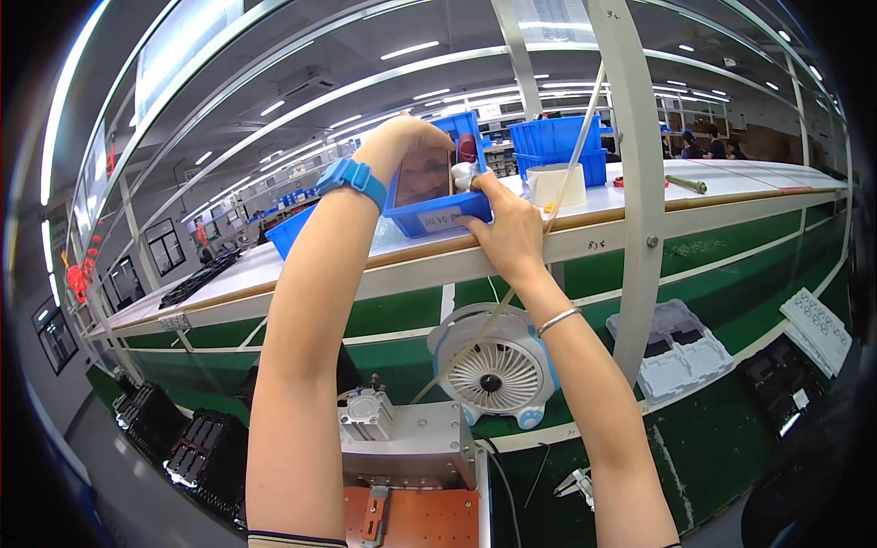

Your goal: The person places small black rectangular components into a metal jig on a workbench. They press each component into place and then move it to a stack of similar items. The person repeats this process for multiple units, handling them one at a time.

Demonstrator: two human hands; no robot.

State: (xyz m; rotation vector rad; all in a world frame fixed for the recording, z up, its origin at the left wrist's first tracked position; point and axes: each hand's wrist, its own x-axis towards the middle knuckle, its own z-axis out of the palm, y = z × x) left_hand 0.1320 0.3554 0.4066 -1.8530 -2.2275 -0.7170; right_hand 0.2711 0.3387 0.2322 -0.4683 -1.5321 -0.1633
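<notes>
Both of my arms reach up and forward to a blue plastic bin (411,225), tilted toward me at the edge of the raised white shelf. My left hand (418,137) is closed over the bin's far left rim; its fingertips are partly hidden. At the near right corner, my right hand (512,224) grips the wall between thumb and fingers. Inside the bin are a brownish, glossy-looking surface (423,175), a dark red piece (467,147) and a small white piece (464,174). A pale label is on the bin's front wall.
Stacked blue bins (559,146) and a tape roll (557,186) stand right of the held bin. A white upright post (637,210) rises on the right. Below are a small fan (491,382), a metal fixture with an orange plate (416,516), calipers (574,484) and a grey tray (681,352).
</notes>
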